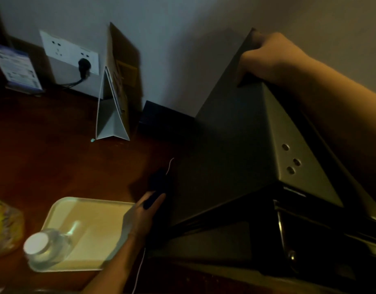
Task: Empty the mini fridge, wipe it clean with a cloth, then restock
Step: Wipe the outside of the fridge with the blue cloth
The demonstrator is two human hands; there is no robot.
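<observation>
The grey mini fridge (235, 149) stands on the dark wooden table at the right. My right hand (267, 58) grips its top rear corner, fingers curled over the edge. My left hand (144, 211) holds a dark cloth (159, 181) against the fridge's left side wall, low and near the front; loose white threads hang from the cloth. A clear water bottle (45, 249) with a white cap stands on a pale tray (91, 211) left of the fridge. The fridge's inside is hidden from this view.
A folded white card stand (113, 115) and a brown paper bag (127, 66) stand by the wall. A wall socket (70, 54) holds a black plug. A blue leaflet holder (17, 68) is far left. A yellow packet (5, 228) lies at the left edge.
</observation>
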